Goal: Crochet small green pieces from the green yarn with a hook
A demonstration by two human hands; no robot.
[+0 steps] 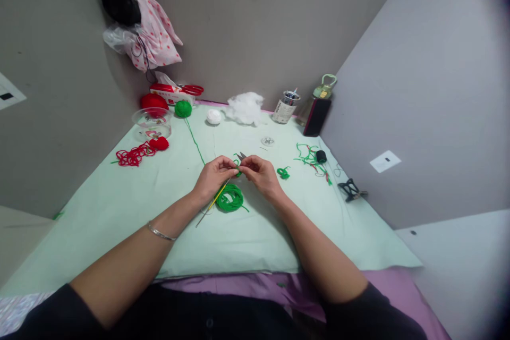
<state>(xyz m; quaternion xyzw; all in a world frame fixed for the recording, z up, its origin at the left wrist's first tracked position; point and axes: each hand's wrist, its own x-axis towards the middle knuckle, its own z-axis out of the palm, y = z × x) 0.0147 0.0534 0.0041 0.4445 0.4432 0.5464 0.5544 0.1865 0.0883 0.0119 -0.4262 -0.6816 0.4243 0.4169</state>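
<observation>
Near the middle of the table, my left hand (213, 175) and my right hand (261, 174) meet, thumbs and fingertips pinched together on a small piece of green yarn (238, 171). The fingers hide most of that piece. A yellow-handled crochet hook (217, 195) lies slanted just below my left hand, its metal end towards me. Beside the hook sits a coil of green yarn (239, 200). Dark scissor blades (241, 156) show behind my fingertips. From a green yarn ball (183, 109) at the back, a strand runs down to my left hand.
Red yarn (133, 156) and a clear plastic tub (151, 126) stand left. White stuffing (245, 108) and a white ball (214, 117) lie at the back. A tin (286, 108), a bottle (322, 90) and a phone (317, 117) stand back right. Green scraps (306, 155) and a black clip (350, 190) lie right.
</observation>
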